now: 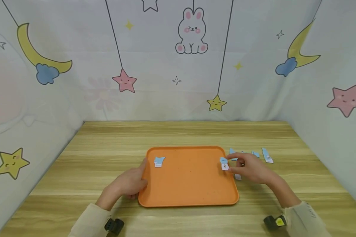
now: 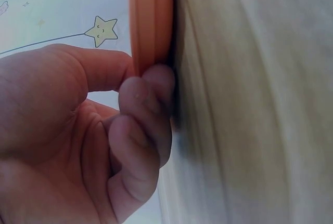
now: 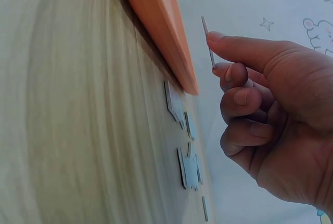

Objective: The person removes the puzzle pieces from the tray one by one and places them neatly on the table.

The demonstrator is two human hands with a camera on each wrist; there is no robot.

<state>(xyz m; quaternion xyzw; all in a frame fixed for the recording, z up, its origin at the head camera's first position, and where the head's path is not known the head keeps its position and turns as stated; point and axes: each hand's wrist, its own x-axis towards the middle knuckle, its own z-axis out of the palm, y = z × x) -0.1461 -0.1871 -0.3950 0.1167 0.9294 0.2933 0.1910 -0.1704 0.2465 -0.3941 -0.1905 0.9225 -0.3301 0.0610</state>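
An orange tray (image 1: pixel 190 177) lies on the table, and my left hand (image 1: pixel 132 181) grips its left rim. In the left wrist view the curled fingers (image 2: pixel 140 141) press against the tray's outer wall. My right hand (image 1: pixel 250 168) pinches a flat blue-and-white puzzle piece (image 1: pixel 224 164) by its edge, over the tray's right side. Seen edge-on in the right wrist view, that thin piece (image 3: pixel 209 44) is held between thumb and forefinger, raised above the table. Another blue-and-white puzzle piece (image 1: pixel 159 161) lies inside the tray at the upper left.
Several more puzzle pieces lie on the wooden table right of the tray, among them a long one (image 1: pixel 267 155) and a pale one (image 1: pixel 238 176) by the rim. My right hand partly covers this group. Patterned cloth (image 1: pixel 163 65) walls the table's back and sides.
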